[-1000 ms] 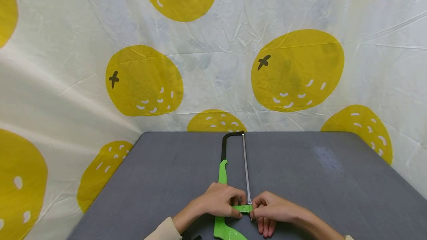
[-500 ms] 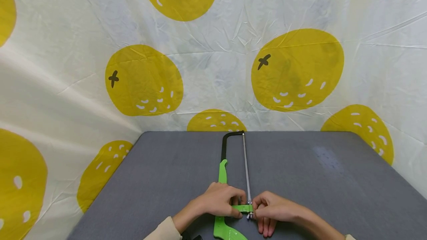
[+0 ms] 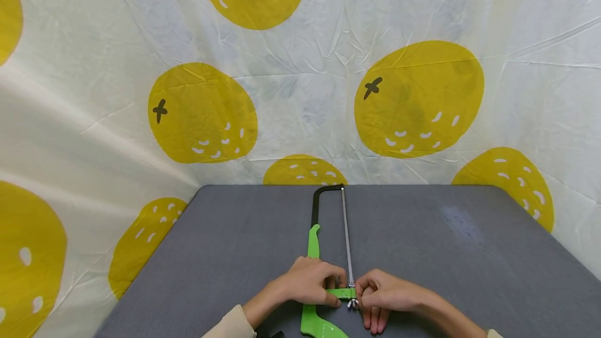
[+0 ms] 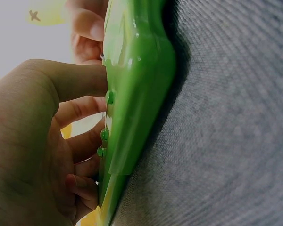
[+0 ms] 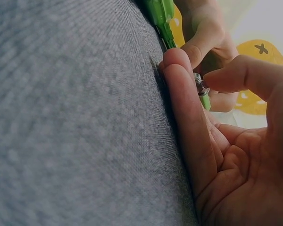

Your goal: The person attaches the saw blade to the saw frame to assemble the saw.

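Observation:
A hacksaw with a green handle [image 3: 313, 246], a black front frame [image 3: 315, 207] and a thin grey blade [image 3: 347, 239] lies on the table, pointing away from me. My left hand [image 3: 307, 281] reaches over the handle and holds its green crosspiece [image 3: 341, 293]; the left wrist view shows the fingers along the green handle [image 4: 141, 80]. At the blade's near end sits a small metal wing nut [image 3: 352, 304]. My right hand [image 3: 387, 293] pinches at the wing nut, partly covering it. In the right wrist view the thumb meets the nut [image 5: 199, 84], with other fingers lying against the table.
The grey cloth-covered table [image 3: 422, 244] has a pale patch [image 3: 462, 225] at right. A small black object [image 3: 278, 334], mostly cut off, shows at the bottom edge. A white curtain [image 3: 300, 108] with yellow fruit prints hangs behind and at the sides.
My right fingertips have shifted slightly on the wing nut, which was largely covered a second ago and now shows with its wings turned. The left hand and the hacksaw have stayed still.

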Demonstrator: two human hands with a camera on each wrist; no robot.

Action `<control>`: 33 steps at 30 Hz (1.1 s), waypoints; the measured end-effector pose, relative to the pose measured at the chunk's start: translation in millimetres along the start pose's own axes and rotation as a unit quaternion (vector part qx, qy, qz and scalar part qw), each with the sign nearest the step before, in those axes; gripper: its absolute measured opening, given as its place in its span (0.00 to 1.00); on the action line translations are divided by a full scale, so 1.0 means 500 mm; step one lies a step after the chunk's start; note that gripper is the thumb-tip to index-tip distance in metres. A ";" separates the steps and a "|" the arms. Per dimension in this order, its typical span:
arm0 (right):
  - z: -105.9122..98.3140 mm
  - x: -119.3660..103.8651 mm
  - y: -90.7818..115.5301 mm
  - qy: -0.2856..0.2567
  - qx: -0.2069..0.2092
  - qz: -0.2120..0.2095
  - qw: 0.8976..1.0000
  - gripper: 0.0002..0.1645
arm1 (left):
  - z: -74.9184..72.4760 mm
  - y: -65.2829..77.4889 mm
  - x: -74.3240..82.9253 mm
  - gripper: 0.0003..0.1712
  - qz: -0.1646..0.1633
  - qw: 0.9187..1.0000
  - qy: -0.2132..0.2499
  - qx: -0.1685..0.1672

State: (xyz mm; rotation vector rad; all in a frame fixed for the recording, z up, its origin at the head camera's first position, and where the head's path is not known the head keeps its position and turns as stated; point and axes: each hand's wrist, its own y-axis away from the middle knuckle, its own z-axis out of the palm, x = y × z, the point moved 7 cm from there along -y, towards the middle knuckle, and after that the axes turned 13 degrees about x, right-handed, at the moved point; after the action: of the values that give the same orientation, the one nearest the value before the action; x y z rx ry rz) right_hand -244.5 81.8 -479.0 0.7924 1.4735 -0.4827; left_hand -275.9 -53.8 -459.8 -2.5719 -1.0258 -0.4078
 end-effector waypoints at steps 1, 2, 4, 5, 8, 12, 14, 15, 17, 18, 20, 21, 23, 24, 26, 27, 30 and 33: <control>0.000 0.000 0.000 -0.001 -0.002 -0.001 1.000 0.06 | -0.001 0.000 0.000 0.09 0.000 1.000 0.000 0.000; 0.000 0.000 0.000 -0.001 -0.002 -0.002 1.000 0.06 | -0.001 0.000 0.001 0.09 0.000 1.000 -0.001 0.001; 0.000 0.000 0.000 -0.001 -0.004 -0.003 1.000 0.07 | -0.002 0.000 0.001 0.09 0.000 1.000 -0.002 0.002; 0.000 0.000 0.000 -0.001 -0.004 -0.004 1.000 0.07 | -0.003 0.000 0.002 0.09 0.000 1.000 -0.003 0.002; 0.000 0.001 0.000 0.002 -0.003 -0.007 1.000 0.06 | -0.003 0.001 0.003 0.09 -0.002 1.000 -0.002 0.000; -0.001 0.001 0.000 0.005 -0.003 -0.009 1.000 0.06 | -0.003 0.001 0.002 0.09 -0.001 1.000 -0.002 -0.001; -0.001 0.001 0.000 0.004 -0.007 -0.011 1.000 0.07 | -0.003 0.002 0.002 0.09 -0.001 1.000 -0.004 0.000; -0.001 0.001 0.000 0.004 -0.008 -0.011 1.000 0.08 | -0.002 0.002 0.001 0.09 -0.001 1.000 -0.004 0.001; -0.002 0.002 0.000 0.003 -0.010 -0.013 1.000 0.08 | -0.001 0.001 0.000 0.09 -0.001 1.000 -0.004 0.002; -0.002 0.003 0.000 0.003 -0.010 -0.014 1.000 0.08 | -0.001 0.001 0.000 0.09 -0.001 1.000 -0.004 0.002; -0.003 0.003 -0.001 0.002 -0.010 -0.015 1.000 0.08 | -0.001 0.000 -0.001 0.09 -0.001 1.000 -0.003 0.002; -0.004 0.004 -0.001 0.001 -0.009 -0.014 1.000 0.08 | -0.001 0.000 0.000 0.09 -0.001 1.000 -0.003 0.002; -0.004 0.005 -0.001 -0.002 -0.009 -0.014 1.000 0.08 | -0.001 0.000 0.000 0.09 0.000 1.000 -0.003 0.002; -0.004 0.005 -0.002 -0.003 -0.009 -0.014 1.000 0.08 | -0.001 0.000 0.000 0.09 0.001 1.000 -0.003 0.002; -0.004 0.006 -0.002 -0.006 -0.010 -0.013 1.000 0.07 | -0.002 0.000 0.000 0.09 0.002 1.000 -0.003 0.003; -0.003 0.006 -0.002 -0.008 -0.011 -0.012 1.000 0.07 | -0.002 0.000 0.000 0.09 0.002 1.000 -0.003 0.003; -0.002 0.008 -0.001 -0.012 -0.011 -0.011 1.000 0.09 | -0.001 0.001 0.001 0.09 0.003 1.000 -0.004 0.004; 0.000 0.008 -0.001 -0.012 -0.011 -0.010 1.000 0.15 | 0.000 0.002 0.001 0.09 0.004 1.000 -0.005 0.005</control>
State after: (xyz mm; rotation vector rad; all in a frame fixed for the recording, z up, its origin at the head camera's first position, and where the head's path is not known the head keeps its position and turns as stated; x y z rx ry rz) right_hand -244.7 82.5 -483.2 0.7513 1.4630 -0.4892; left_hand -274.8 -54.5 -459.8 -2.5710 -1.0190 -0.3873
